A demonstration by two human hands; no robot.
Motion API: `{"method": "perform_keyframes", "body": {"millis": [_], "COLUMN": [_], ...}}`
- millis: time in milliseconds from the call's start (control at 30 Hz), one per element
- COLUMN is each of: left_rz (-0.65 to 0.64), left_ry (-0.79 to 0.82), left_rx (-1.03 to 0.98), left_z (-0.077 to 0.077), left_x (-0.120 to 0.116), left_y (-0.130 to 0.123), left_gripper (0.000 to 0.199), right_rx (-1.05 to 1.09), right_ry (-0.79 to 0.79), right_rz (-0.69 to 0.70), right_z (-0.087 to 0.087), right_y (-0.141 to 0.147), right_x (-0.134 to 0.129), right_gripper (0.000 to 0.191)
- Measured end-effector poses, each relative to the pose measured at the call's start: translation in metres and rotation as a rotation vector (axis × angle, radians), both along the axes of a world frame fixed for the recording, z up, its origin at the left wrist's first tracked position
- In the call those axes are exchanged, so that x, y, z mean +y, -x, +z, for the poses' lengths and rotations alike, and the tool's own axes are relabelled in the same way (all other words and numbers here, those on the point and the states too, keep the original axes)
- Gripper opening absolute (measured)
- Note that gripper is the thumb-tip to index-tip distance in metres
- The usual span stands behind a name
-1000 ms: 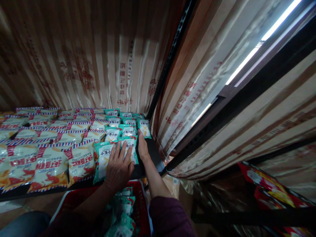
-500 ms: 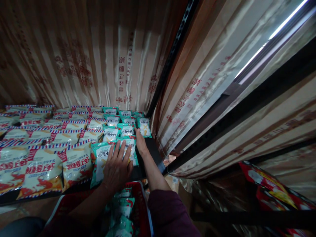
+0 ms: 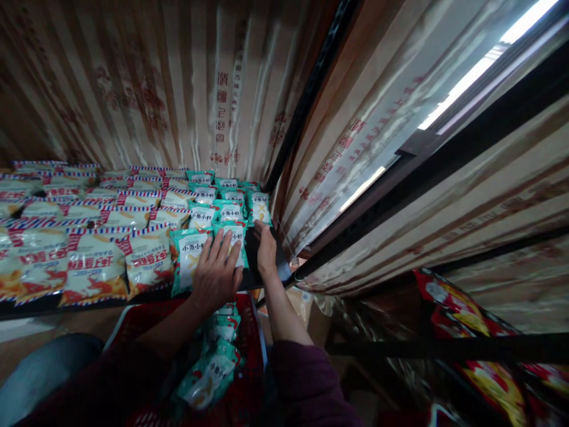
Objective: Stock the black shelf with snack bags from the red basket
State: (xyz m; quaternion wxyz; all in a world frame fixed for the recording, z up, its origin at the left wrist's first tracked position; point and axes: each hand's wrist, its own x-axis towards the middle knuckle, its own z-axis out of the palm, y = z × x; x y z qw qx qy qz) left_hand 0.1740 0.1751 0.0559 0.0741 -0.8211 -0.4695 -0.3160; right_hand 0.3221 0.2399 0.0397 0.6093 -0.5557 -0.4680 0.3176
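Fingers spread, my left hand point(image 3: 217, 267) lies over the front two green-and-white snack bags, one a left front bag point(image 3: 189, 255) and the other a right front bag point(image 3: 240, 240), on the dark shelf point(image 3: 252, 261). My right hand point(image 3: 265, 246) is beside the shelf's right end, fingers stretched out, with its fingertips just below a snack bag point(image 3: 259, 207) that stands alone in the right column. Whether those fingertips touch this bag I cannot tell. More green snack bags point(image 3: 231, 211) stand in rows behind my left hand.
White snack bags with striped edges point(image 3: 95, 261) fill the shelf's left side. Below, a red basket point(image 3: 249, 320) holds several green snack bags point(image 3: 211, 373). A black post point(image 3: 306, 95) and pale printed curtains point(image 3: 178, 89) bound the shelf. Red packets point(image 3: 457, 302) lie at lower right.
The view has tilted down, showing more of the basket. My right hand has drawn back from beside the bags towards the shelf's front. My left hand stays on the front bags.
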Motion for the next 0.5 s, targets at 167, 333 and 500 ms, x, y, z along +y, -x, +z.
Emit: {"method": "perform_keyframes", "body": {"millis": [167,333,500], "left_rz": [-0.177,-0.201,0.127], "left_ry": [0.010,0.144,0.452], "left_rx": [0.024,0.051,-0.048], "left_z": [-0.014,-0.049,-0.098], "left_x": [-0.053,-0.116,-0.153], "left_y": [0.012,0.041,0.070], "left_gripper": [0.037,0.036,0.034], "right_rx": [0.080,0.106,0.001], "right_ry": [-0.017,0.012,0.207], "right_rz": [-0.121,-0.198,-0.137], "right_z": [-0.013,-0.025,-0.050], "right_y": [0.009,0.032,0.051], "right_x": [-0.058,-0.130,-0.180], "right_gripper": [0.055,0.048,0.044]}}
